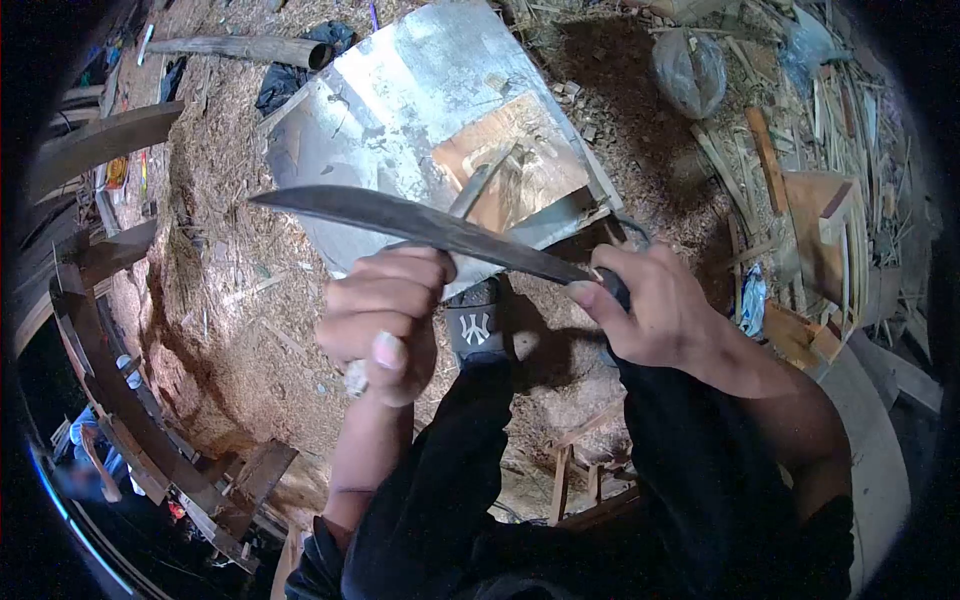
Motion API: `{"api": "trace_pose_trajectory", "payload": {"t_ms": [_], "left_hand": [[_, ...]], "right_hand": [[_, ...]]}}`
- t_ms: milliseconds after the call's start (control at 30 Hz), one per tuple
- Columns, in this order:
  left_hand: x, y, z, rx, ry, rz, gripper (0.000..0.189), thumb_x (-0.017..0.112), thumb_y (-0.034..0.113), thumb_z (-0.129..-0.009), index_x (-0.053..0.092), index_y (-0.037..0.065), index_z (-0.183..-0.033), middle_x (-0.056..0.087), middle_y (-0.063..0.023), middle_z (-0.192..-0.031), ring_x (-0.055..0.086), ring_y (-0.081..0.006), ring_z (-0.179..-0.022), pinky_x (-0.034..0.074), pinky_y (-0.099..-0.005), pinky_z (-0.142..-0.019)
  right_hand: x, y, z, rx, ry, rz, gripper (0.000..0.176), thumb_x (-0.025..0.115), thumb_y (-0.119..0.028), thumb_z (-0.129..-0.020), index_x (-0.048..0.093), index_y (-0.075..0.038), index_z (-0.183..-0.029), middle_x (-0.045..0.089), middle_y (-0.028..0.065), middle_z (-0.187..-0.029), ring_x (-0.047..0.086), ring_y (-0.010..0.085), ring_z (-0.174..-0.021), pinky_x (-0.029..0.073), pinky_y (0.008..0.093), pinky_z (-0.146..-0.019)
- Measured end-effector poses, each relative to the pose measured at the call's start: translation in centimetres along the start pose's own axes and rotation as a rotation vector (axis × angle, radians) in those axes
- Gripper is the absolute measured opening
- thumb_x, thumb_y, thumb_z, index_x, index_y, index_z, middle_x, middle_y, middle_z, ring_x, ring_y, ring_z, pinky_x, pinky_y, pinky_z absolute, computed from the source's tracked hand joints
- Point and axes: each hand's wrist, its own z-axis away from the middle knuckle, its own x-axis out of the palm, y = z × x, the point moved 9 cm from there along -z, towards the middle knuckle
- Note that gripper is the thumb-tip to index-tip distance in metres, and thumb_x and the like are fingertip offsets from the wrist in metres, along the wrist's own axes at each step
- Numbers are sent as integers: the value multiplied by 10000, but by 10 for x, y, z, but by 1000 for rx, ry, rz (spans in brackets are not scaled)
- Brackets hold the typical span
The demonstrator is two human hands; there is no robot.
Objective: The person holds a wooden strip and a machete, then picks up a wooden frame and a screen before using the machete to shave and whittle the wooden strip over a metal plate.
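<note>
A machete (400, 214) with a long dark blade lies across the middle of the view, its tip pointing left. My right hand (655, 300) is closed round its dark handle, thumb near the base of the blade. My left hand (385, 315) makes a fist below the blade, with a pale end poking out under the thumb. From that fist a narrow flat metal tool (482, 187), which looks like a file, runs up past the blade and overlaps it in this view. Most of its grip is hidden by my fingers.
Beyond my hands a metal-topped board (400, 95) bears a piece of plywood (490, 205). Wood shavings (225, 270) cover the ground. Curved timbers (120, 410) stand at left, with a person (92, 445) beyond. Wood offcuts (765, 160) and a plastic bag (690, 72) lie at right.
</note>
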Motion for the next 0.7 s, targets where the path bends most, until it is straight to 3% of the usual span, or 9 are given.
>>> {"api": "trace_pose_trajectory", "payload": {"t_ms": [67,133,200,333,400,467,533,600,700], "left_hand": [[13,-2,4,-56,-210,-26,510,463,180,-936,248,79,-485,250,-4,-441,237,-156,-350,271,-341,-401],[16,-2,6,-41,-202,-18,504,466,171,-927,248,76,-482,257,-6,-439,246,-158,-351,276,-344,-406],[5,-1,4,-36,-39,-7,497,467,157,-923,248,79,-484,262,-4,-445,246,-156,-353,245,-339,-405],[17,-1,10,11,-210,-39,500,466,157,-924,231,83,-489,253,3,-446,244,-153,-352,246,-335,-392],[16,-2,9,-16,-215,-38,495,463,149,-924,227,83,-494,253,3,-452,243,-153,-354,251,-336,-392],[10,-2,6,-12,-141,18,488,462,137,-923,230,88,-497,259,2,-461,241,-150,-358,238,-333,-394],[13,-1,8,-24,-171,13,486,456,135,-920,228,88,-494,250,4,-457,241,-149,-358,244,-330,-392],[15,-1,8,5,-189,-31,479,448,129,-914,229,84,-490,246,5,-456,241,-149,-356,251,-328,-393],[12,-1,4,-15,-165,7,469,454,127,-902,235,82,-490,248,3,-457,240,-148,-359,253,-333,-399]], "right_hand": [[1,4,-1,21,6,-24,514,573,-440,-972,590,2,-709,521,127,-458,581,303,-420,462,411,-450],[0,13,-5,91,-19,102,511,575,-439,-971,590,1,-713,518,124,-455,577,302,-412,460,407,-442],[0,10,-1,43,38,74,502,581,-435,-970,596,4,-724,521,123,-457,572,306,-404,459,405,-438],[3,14,0,40,39,66,494,588,-431,-968,592,-1,-723,504,112,-445,552,290,-385,459,406,-427],[-5,18,-2,76,57,142,499,585,-437,-969,586,-6,-717,497,107,-443,545,288,-381,459,407,-424],[-1,4,4,-38,53,8,502,583,-433,-971,581,-5,-709,497,129,-446,552,299,-385,461,414,-422],[3,15,2,23,10,-33,517,579,-435,-973,578,6,-701,493,147,-450,554,316,-388,460,416,-428],[-6,25,-4,57,90,142,546,563,-452,-978,575,11,-690,491,151,-449,553,305,-383,451,406,-415],[-2,23,3,56,48,73,534,575,-443,-973,577,10,-691,500,145,-452,554,300,-382,440,411,-406]]}}
